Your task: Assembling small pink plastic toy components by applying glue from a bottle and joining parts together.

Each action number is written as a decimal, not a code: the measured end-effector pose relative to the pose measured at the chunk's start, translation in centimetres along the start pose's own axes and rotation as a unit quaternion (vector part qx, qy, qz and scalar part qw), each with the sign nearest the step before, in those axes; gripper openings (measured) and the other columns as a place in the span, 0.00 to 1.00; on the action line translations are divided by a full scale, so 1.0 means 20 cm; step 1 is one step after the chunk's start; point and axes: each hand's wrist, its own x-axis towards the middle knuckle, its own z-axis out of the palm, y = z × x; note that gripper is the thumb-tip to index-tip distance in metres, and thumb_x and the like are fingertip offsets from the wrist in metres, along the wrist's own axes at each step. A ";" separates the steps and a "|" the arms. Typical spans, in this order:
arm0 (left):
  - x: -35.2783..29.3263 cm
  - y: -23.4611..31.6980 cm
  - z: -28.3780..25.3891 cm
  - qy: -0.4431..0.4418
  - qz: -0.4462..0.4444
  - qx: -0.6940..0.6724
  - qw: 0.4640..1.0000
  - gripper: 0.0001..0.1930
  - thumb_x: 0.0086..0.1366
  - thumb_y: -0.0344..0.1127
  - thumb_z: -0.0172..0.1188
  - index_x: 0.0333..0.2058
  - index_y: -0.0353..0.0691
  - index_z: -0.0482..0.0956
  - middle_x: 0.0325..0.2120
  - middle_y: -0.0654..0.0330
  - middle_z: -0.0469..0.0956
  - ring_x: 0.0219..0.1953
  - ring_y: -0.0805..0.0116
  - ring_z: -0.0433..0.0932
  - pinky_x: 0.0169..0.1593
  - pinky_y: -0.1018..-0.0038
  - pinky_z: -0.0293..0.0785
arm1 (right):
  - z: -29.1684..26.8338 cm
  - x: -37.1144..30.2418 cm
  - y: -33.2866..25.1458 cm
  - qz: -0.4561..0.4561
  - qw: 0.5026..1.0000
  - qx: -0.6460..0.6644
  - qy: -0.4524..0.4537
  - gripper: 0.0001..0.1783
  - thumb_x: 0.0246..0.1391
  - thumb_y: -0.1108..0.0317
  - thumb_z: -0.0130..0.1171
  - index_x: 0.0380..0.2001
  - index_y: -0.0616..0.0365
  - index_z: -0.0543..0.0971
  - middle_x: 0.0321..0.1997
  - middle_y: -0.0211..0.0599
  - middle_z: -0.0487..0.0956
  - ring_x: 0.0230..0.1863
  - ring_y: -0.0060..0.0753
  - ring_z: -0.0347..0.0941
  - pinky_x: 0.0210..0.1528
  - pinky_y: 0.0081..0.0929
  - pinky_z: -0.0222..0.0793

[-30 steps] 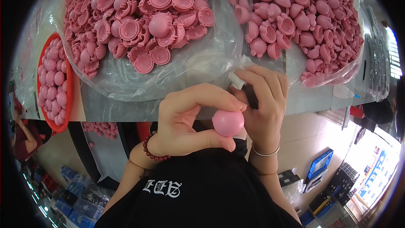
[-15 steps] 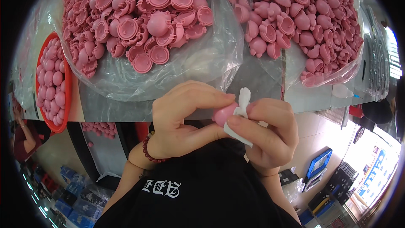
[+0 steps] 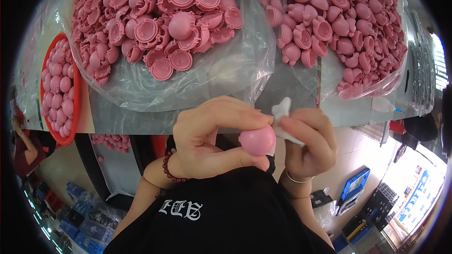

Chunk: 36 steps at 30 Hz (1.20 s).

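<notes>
A round, glossy pink plastic ball (image 3: 258, 141) is pinched between the thumb and fingers of my left hand (image 3: 207, 134), in front of my chest. My right hand (image 3: 311, 141), just to its right, has its fingers closed on a crumpled white cloth or tissue (image 3: 282, 108). One end of the white piece sticks up above my fingers, and another hangs below them. The cloth is close beside the ball; whether they touch I cannot tell. Beyond my hands, a heap of pink half shells (image 3: 162, 33) lies on clear plastic sheeting (image 3: 221, 82).
A second heap of pink pieces (image 3: 346, 33) lies at the far right, also on plastic. At the left edge an orange-red basket (image 3: 75, 108) holds many pink balls. More pink balls (image 3: 113, 142) lie in a tray below the table edge. Another person's arm (image 3: 29, 146) shows at far left.
My right hand has drawn the white cloth slightly right, off the ball's face. The ball now shows more fully in my left hand's pinch, a little lower and nearer.
</notes>
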 end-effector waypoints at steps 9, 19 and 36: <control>-0.01 0.01 -0.01 0.004 -0.005 0.003 1.000 0.22 0.40 0.30 0.69 0.35 0.33 0.72 0.32 0.53 0.76 0.36 0.63 0.75 0.41 0.72 0.69 | 0.02 0.05 -0.08 -0.081 0.996 0.028 0.011 0.16 0.21 0.78 0.59 0.24 0.58 0.79 0.27 0.31 0.72 0.25 0.28 0.69 0.27 0.21 0.69; 0.02 0.03 -0.03 -0.051 0.053 0.167 0.983 0.18 0.44 0.28 0.66 0.35 0.35 0.71 0.31 0.51 0.76 0.36 0.61 0.74 0.42 0.70 0.70 | 0.02 0.05 -0.12 -0.064 0.998 -0.014 -0.013 0.09 0.27 0.79 0.58 0.20 0.56 0.77 0.23 0.32 0.71 0.22 0.30 0.67 0.22 0.19 0.62; 0.01 0.04 -0.05 -0.024 -0.017 -0.061 0.998 0.25 0.42 0.41 0.68 0.36 0.38 0.67 0.31 0.51 0.75 0.36 0.60 0.74 0.45 0.64 0.69 | 0.09 0.05 0.06 0.116 0.987 -0.106 -0.025 0.09 0.32 0.84 0.57 0.22 0.63 0.73 0.22 0.33 0.72 0.23 0.24 0.66 0.26 0.17 0.62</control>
